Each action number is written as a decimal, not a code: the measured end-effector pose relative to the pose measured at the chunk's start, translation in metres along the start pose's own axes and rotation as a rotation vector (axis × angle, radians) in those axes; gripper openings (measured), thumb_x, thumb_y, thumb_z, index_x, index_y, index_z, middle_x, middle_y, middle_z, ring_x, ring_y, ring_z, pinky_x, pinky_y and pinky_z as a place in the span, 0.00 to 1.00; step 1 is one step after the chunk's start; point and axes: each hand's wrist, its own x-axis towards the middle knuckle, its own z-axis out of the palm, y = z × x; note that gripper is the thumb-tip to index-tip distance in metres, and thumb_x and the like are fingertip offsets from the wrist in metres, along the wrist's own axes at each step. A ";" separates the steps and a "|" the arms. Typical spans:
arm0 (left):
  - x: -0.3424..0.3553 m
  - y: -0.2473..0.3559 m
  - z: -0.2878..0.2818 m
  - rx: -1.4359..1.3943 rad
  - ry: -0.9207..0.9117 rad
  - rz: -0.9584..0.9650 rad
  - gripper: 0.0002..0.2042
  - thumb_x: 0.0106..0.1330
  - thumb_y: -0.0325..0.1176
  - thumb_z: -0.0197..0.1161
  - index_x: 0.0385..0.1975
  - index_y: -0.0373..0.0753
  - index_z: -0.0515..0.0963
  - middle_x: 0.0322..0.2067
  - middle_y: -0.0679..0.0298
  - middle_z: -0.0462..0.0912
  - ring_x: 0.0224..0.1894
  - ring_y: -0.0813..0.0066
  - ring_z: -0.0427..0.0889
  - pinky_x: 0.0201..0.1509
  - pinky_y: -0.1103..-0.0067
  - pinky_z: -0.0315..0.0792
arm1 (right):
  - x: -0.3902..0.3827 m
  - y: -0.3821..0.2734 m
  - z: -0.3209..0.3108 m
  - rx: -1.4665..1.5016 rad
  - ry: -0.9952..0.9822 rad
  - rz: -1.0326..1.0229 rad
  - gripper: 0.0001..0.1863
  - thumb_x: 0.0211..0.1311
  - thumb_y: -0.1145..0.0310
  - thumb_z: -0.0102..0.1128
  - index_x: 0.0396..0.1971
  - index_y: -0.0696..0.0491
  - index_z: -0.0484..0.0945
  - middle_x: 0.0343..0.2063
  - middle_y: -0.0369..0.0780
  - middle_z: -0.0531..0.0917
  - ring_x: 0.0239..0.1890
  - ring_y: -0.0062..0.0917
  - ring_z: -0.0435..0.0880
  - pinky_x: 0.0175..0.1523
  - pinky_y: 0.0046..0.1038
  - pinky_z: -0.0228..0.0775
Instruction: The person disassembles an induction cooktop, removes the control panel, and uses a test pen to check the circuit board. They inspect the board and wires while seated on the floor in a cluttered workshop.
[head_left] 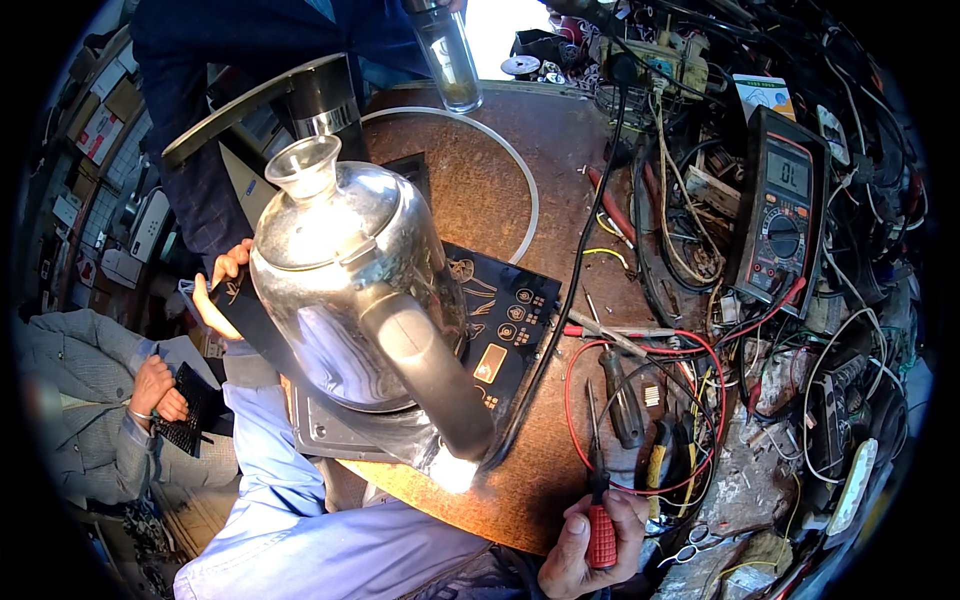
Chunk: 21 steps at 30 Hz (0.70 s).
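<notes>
In front of me a clear glass kettle (350, 250) with a glass knob and a thick dark handle stands on a black electric tea stove (500, 350). The stove's top carries gold touch markings. At its left side, my left hand (222, 292) has its fingers closed on the stove's raised dark edge; part of the hand is hidden. A dark swing-arm spout (255, 108) rises behind the kettle. Near the table's front edge, my right hand (590, 545) grips a screwdriver (601, 535) by its red ribbed handle, its shaft pointing away from me.
A multimeter (785, 215) with red leads lies right, among tangled cables. Another screwdriver (625, 410), pliers (660, 455) and scissors (690, 548) lie by my right hand. A pale hose (530, 180) curves behind the stove. Across the table, someone holds a glass bottle (450, 65); another person (100, 390) is left.
</notes>
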 end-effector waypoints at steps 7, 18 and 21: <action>0.000 -0.002 -0.001 -0.029 -0.013 0.012 0.22 0.65 0.53 0.46 0.25 0.37 0.67 0.34 0.56 0.71 0.43 0.61 0.68 0.51 0.67 0.62 | -0.004 0.003 0.001 0.007 0.007 -0.068 0.15 0.58 0.77 0.65 0.44 0.67 0.77 0.37 0.51 0.81 0.37 0.39 0.78 0.44 0.35 0.71; 0.005 -0.004 0.001 -0.064 -0.014 0.020 0.22 0.65 0.53 0.47 0.25 0.37 0.67 0.34 0.56 0.71 0.42 0.61 0.68 0.50 0.67 0.62 | -0.009 0.006 -0.002 -0.078 -0.029 -0.141 0.15 0.58 0.76 0.66 0.43 0.66 0.79 0.40 0.53 0.81 0.40 0.41 0.79 0.48 0.36 0.72; 0.009 -0.006 0.001 -0.078 -0.018 0.020 0.22 0.65 0.54 0.47 0.25 0.37 0.67 0.34 0.56 0.71 0.41 0.61 0.68 0.50 0.67 0.62 | -0.011 0.002 -0.003 -0.018 -0.038 0.022 0.16 0.59 0.72 0.65 0.45 0.64 0.77 0.40 0.50 0.78 0.36 0.35 0.77 0.44 0.31 0.70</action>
